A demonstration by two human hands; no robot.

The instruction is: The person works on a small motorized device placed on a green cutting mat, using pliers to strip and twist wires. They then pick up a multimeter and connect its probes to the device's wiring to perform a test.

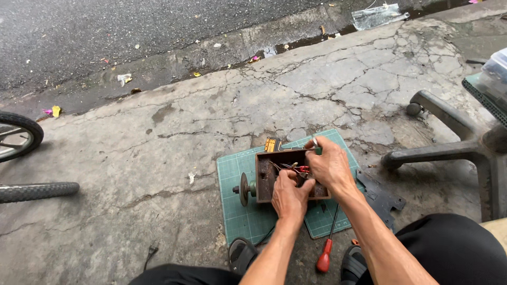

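Covering most of the view is cracked pavement, with a wet gutter and asphalt road beyond it. A chair base stands at right, one castor raised off the ground. Two bicycle tyres enter from the left edge. A green cutting mat lies on the pavement in front of the person's sandals. A dark flat plate lies just beside the mat's right edge. On the mat rests an open rusty metal box, with a disc on a shaft projecting from its left wall and red and dark wires inside. The left hand reaches into the box, fingers pinched together at the wires. The right hand lies over the box's right side, fingers clamped on a small metal tool. A red-handled screwdriver lies across the mat's near edge. A small yellow part sits behind the box.
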